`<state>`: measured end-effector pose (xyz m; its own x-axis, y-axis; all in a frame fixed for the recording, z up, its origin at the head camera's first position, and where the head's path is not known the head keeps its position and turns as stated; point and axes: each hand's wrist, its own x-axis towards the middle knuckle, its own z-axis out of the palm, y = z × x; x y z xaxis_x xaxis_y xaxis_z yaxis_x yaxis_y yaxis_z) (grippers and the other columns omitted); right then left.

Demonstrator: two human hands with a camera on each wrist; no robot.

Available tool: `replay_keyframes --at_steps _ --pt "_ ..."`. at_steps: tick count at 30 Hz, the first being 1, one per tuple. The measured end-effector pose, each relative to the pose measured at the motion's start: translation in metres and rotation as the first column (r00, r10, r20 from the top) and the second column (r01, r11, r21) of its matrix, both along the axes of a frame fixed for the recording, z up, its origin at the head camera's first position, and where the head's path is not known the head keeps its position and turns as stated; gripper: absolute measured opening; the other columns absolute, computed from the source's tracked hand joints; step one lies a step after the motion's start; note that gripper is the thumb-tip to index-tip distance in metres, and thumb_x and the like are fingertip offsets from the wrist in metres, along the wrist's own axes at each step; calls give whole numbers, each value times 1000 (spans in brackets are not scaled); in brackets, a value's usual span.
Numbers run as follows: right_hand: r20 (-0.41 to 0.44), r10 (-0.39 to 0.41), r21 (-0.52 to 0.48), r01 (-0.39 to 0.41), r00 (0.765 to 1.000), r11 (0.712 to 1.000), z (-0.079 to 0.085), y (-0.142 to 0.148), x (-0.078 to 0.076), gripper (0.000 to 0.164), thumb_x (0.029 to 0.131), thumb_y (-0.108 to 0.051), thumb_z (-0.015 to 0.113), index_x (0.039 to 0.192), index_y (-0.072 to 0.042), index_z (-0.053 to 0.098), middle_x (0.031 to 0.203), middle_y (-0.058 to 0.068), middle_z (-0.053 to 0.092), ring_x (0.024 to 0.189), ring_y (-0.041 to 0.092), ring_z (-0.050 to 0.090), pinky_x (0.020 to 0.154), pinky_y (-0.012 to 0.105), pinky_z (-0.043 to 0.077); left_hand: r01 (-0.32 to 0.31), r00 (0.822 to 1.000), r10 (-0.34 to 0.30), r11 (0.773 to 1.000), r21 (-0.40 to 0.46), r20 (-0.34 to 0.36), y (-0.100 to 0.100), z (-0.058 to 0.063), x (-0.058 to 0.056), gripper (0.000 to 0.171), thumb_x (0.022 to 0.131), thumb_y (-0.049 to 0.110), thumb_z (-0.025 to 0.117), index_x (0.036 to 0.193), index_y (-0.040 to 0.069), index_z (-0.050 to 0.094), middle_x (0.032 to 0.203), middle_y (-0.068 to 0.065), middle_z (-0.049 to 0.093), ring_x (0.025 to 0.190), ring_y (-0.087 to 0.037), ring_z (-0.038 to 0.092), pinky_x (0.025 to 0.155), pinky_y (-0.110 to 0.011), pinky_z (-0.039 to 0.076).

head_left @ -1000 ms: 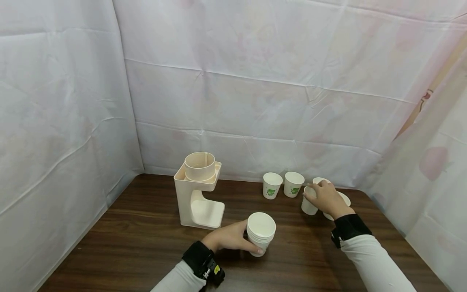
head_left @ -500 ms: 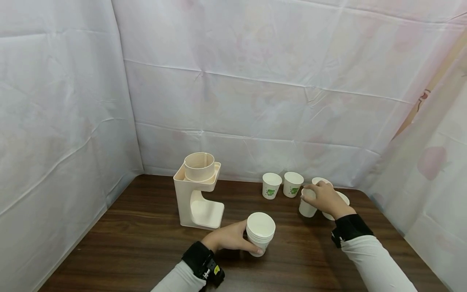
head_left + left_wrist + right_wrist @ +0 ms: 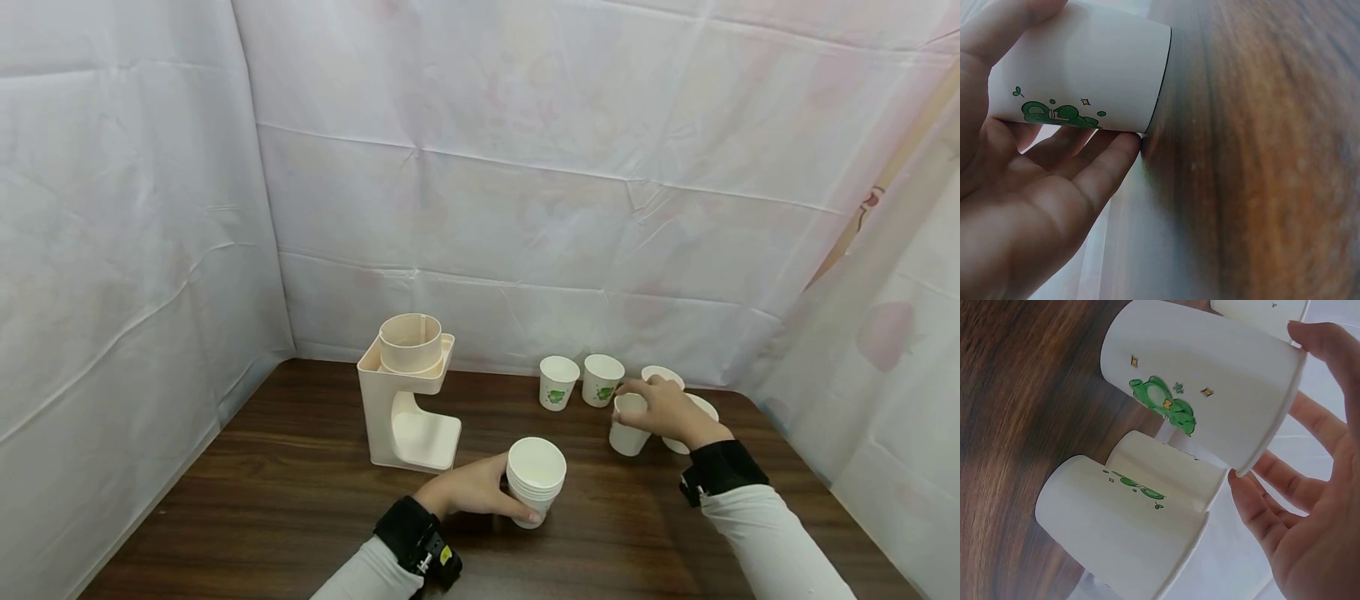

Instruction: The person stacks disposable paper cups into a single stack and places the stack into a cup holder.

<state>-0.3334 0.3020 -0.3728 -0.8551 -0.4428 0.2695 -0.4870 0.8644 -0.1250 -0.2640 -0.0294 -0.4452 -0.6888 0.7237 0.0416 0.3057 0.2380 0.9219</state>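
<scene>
white cup (image 3: pixel 627 440) is needing light pressure: right hand (image 3: pixel 670 410) is pinching its rim (image 3: pixel 1280 422), left hand (image 3: pixel 476 487) is gripping stacked cups (image 3: pixel 536 483).

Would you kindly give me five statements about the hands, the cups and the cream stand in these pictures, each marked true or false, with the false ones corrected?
1. The left hand holds a stack of white cups. True.
2. The right hand holds nothing. False: its fingers grip a printed cup near the rim.
3. The cream stand is upright on the dark table. True.
4. In the head view, the stack of white cups is to the right of the right hand. False: it is to the left of it.
5. In the head view, two cups with green prints stand upright between the cream stand and the right hand. True.
</scene>
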Motion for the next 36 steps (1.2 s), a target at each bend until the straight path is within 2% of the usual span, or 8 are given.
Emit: replay_keyframes --at_steps 4,10,18,27,36 --pt "38 2 8 -2 999 1000 1 -1 2 42 81 -45 67 110 -15 64 102 20 56 89 36 51 72 54 46 -7 1000 6 1000 -4 -13 -1 0 0 73 72 26 81 132 29 41 119 12 57 110 -6 49 100 -38 34" --pt "75 20 17 -21 997 1000 6 -6 6 41 81 -44 67 110 -15 64 102 16 57 88 27 52 73 47 48 -17 1000 17 1000 -8 -8 0 1 1 73 71 26 81 132 28 41 119 12 57 110 -6 49 101 -39 34" --pt "107 24 39 -29 994 999 10 -14 11 42 78 -43 70 110 -16 64 113 17 58 101 32 52 81 51 47 -14 1000 14 1000 -8 2 0 2 3 73 71 25 81 132 28 41 118 12 57 110 -6 49 100 -38 34" --pt "171 21 26 -25 985 999 12 -20 13 43 77 -42 71 112 -17 63 106 18 55 88 27 53 74 49 49 -16 1000 16 1000 -5 -18 -1 1 1 73 71 25 81 132 29 41 119 12 57 110 -6 48 101 -38 34" --pt "119 61 42 -66 991 997 15 -28 20 36 82 -36 66 113 -19 62 112 21 53 96 31 52 76 50 47 -19 1000 19 1000 -19 -13 -1 1 2 74 71 25 81 133 30 40 119 13 57 110 -6 48 100 -39 34"
